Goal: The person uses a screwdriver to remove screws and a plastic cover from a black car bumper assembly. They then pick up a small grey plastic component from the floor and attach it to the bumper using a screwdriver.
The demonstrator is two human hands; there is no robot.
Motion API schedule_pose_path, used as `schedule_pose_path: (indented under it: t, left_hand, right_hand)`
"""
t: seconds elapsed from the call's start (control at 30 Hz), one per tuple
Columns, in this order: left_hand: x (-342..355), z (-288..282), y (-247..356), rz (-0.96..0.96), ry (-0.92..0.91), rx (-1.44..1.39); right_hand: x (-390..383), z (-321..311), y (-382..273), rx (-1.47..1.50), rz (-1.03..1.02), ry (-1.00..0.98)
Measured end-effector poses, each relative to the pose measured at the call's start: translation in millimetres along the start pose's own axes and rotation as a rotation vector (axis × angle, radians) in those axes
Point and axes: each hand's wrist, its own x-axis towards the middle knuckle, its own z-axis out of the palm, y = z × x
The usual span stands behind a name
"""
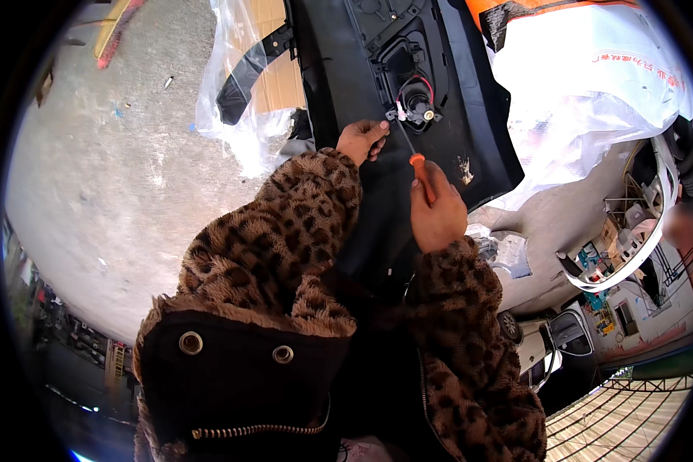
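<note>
A long black plastic car part, apparently a bumper [470, 85], lies in front of me. Set in its opening is a small round fog lamp [420, 106] with a red wire looping above it and a pale connector on its left. My right hand [440, 208] is wrapped round a screwdriver [418, 161] with an orange handle. Its thin shaft points away from me, and the tip reaches the lamp's lower left edge. Just left of the tip, my left hand [362, 142] is closed in a pinch over the black plastic; whatever is between the fingertips cannot be made out.
Clear plastic wrap [246, 138] and cardboard [281, 77] lie left of the black part. White plastic sheeting [585, 85] is spread at its right. Farther right are a curved white trim piece [631, 269] and a parked car [533, 346]. Concrete floor [115, 208] extends left.
</note>
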Motion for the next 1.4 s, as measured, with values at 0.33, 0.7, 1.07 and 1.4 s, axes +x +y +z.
schedule_pose_path:
  t: [0.33,0.7,1.07,1.4]
  left_hand:
    - [-16,9,19,0.101,-0.096,-0.229]
    - [-13,49,17,-0.033,-0.161,-0.377]
    - [-10,60,14,-0.048,-0.215,-0.544]
    - [-3,51,28,-0.094,-0.185,-0.479]
  right_hand:
    - [-63,-34,25,0.544,0.079,-0.013]
    - [-89,-48,55,0.733,0.133,0.031]
    - [-89,-52,57,0.779,0.172,0.064]
    - [-77,-51,52,0.446,-0.131,0.100]
